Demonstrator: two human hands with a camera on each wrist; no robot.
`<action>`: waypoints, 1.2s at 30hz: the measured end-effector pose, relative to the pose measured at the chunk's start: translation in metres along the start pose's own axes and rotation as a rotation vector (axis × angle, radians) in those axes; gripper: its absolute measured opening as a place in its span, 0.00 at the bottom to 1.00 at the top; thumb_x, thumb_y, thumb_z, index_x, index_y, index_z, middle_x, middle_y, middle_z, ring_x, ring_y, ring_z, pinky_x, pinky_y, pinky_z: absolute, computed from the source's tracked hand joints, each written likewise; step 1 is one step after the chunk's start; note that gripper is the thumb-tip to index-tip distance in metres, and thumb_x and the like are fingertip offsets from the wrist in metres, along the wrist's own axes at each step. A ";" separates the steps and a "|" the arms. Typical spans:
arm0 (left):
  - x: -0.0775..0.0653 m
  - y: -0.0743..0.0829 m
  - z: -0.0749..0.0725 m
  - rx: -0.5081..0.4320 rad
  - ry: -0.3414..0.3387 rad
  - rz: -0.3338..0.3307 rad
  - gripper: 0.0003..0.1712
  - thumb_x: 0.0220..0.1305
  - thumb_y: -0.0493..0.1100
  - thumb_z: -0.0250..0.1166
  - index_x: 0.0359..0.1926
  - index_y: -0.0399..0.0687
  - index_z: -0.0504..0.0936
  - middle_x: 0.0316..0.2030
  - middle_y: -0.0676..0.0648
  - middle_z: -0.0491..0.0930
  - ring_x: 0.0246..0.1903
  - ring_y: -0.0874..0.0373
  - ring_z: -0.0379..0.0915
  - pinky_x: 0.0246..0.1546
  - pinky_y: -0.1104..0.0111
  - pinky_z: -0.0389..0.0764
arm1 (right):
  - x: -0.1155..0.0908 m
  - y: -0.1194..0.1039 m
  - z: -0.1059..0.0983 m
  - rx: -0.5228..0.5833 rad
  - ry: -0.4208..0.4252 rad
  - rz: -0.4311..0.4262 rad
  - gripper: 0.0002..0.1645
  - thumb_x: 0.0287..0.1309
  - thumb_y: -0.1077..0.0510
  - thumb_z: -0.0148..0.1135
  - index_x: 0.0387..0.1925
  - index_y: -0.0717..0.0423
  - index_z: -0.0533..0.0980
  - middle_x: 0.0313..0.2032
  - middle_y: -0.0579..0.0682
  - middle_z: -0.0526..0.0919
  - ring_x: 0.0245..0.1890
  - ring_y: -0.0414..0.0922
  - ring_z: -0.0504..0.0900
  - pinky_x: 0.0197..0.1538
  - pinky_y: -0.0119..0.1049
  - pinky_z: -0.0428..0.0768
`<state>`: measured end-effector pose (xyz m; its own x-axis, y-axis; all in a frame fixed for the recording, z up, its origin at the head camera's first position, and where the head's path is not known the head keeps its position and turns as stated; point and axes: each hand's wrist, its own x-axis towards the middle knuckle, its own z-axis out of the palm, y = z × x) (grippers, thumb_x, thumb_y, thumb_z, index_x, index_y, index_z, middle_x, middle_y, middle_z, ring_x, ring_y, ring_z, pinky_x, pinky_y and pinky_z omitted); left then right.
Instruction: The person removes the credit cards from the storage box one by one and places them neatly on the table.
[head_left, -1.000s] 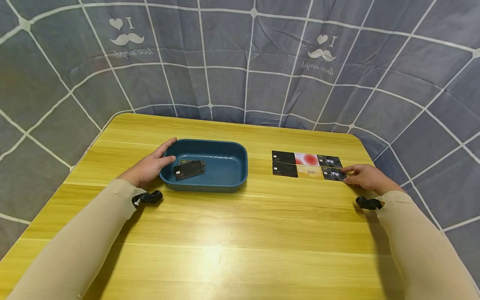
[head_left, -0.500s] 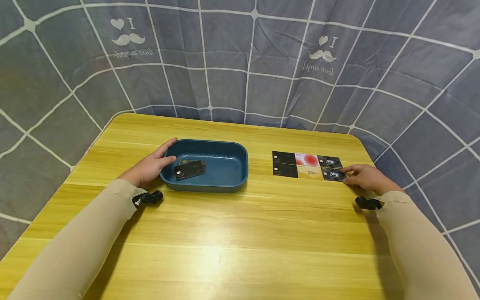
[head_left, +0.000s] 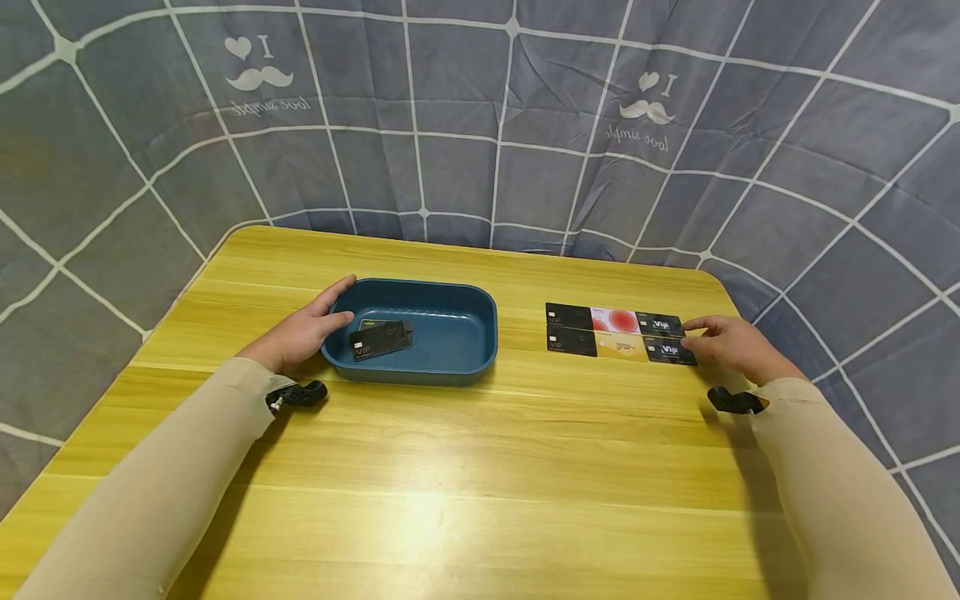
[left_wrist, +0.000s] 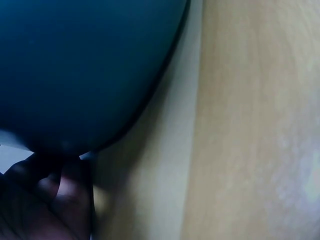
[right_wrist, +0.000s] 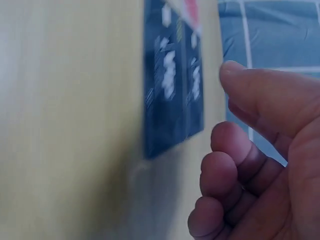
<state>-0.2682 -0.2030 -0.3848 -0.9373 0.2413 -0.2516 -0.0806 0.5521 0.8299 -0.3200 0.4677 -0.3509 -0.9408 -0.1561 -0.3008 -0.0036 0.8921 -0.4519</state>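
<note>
The left hand (head_left: 303, 333) grips the left end of a rectangular, round-cornered teal box (head_left: 420, 377) — thumb over the rim, fingers along the outside. Towards that end, inside, overlap black cards (head_left: 381, 340), the top one lettered VIP; only the head view shows them. A strip of yellow wood-grain worktop (head_left: 525, 450) separates the box from 6 flat rectangular cards (head_left: 619, 342), edge to edge in 2 rows of 3. More wood runs behind them to the far edge, and widely in front. The right hand (head_left: 738, 346), relaxed and holding nothing, seems from above to reach the 2 rightmost black cards (right_wrist: 170, 100) — the right wrist view shows a gap.
</note>
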 end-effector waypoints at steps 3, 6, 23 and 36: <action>0.000 0.000 0.000 -0.001 0.001 -0.001 0.41 0.85 0.54 0.48 0.85 0.74 0.35 0.86 0.49 0.26 0.84 0.34 0.25 0.77 0.29 0.37 | 0.002 -0.016 -0.001 0.022 0.021 -0.017 0.36 0.74 0.40 0.62 0.71 0.60 0.73 0.56 0.67 0.81 0.48 0.57 0.82 0.44 0.42 0.82; 0.000 0.001 0.000 -0.003 0.000 -0.002 0.41 0.85 0.53 0.48 0.85 0.74 0.35 0.86 0.49 0.26 0.84 0.34 0.25 0.77 0.28 0.37 | 0.005 -0.035 0.000 0.018 0.045 -0.045 0.38 0.75 0.37 0.59 0.72 0.59 0.72 0.60 0.69 0.80 0.53 0.61 0.82 0.50 0.48 0.84; -0.001 0.000 -0.001 0.015 -0.004 0.000 0.41 0.85 0.55 0.48 0.85 0.74 0.34 0.86 0.49 0.26 0.83 0.32 0.25 0.76 0.27 0.38 | 0.026 -0.130 0.016 0.025 0.085 -0.125 0.44 0.73 0.35 0.60 0.79 0.55 0.65 0.74 0.65 0.71 0.72 0.66 0.71 0.69 0.65 0.75; -0.003 0.001 0.000 0.014 -0.002 0.012 0.41 0.85 0.55 0.48 0.86 0.71 0.36 0.86 0.49 0.27 0.84 0.33 0.27 0.77 0.28 0.39 | 0.042 -0.203 0.037 0.073 0.013 -0.266 0.46 0.74 0.37 0.60 0.84 0.43 0.56 0.81 0.58 0.59 0.80 0.62 0.59 0.77 0.66 0.64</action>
<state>-0.2657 -0.2034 -0.3833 -0.9375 0.2498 -0.2423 -0.0641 0.5605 0.8257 -0.3467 0.2650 -0.3029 -0.9144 -0.3748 -0.1531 -0.2268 0.7874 -0.5732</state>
